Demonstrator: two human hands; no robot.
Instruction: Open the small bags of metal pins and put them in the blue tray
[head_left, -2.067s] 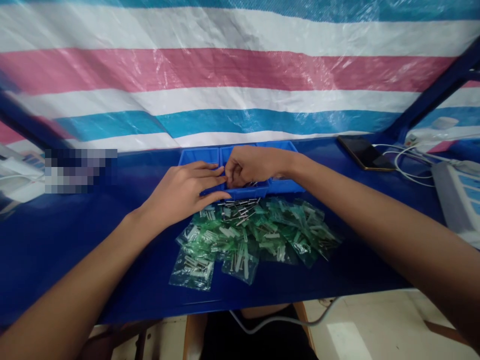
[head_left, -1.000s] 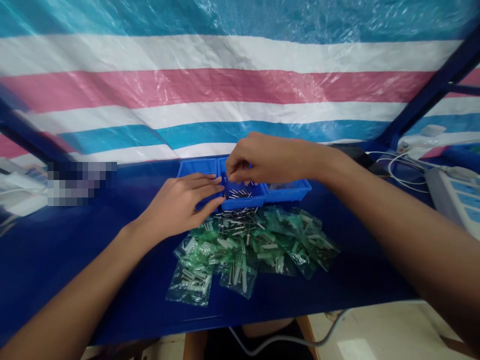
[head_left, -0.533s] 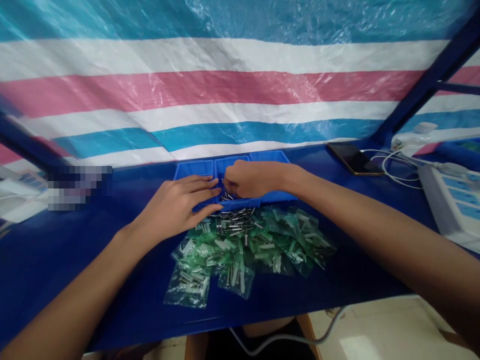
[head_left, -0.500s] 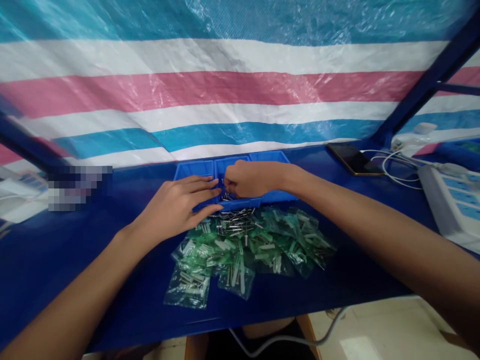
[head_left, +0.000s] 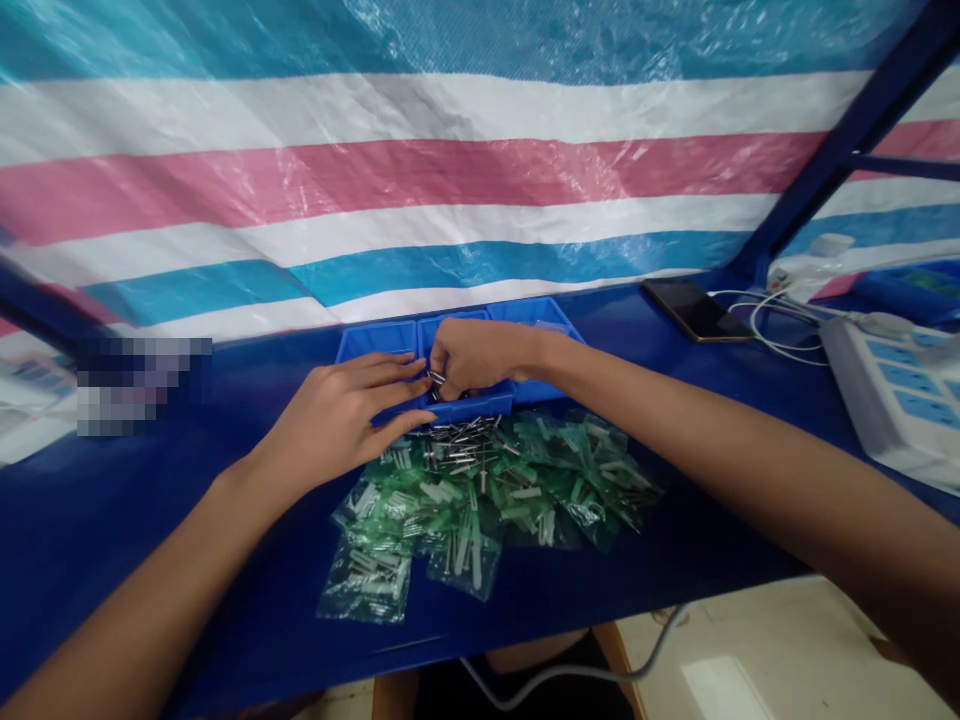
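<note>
Three blue bins (head_left: 379, 340) stand side by side at the back of the blue table. Inside the middle bin, my right hand (head_left: 476, 355) is closed on a few metal screws (head_left: 436, 380). My left hand (head_left: 349, 410) lies over the left bin's front, its fingers spread and pointing at the middle bin, with nothing held. In front of the bins is a loose heap of screws (head_left: 465, 440). Around and before that heap lie several clear and green bags (head_left: 367, 575) containing white plugs and screws.
A phone (head_left: 694, 308) lies at the back right, beside white cables (head_left: 765, 325) and a power strip (head_left: 892, 380). A striped sheet (head_left: 465, 170) hangs behind the blue table (head_left: 247, 610). A grey cable (head_left: 585, 680) hangs below the front edge.
My right hand has dipped toward the front of the middle bin, and screws now show at its fingertips. My left hand keeps its pose. The view has shifted slightly.
</note>
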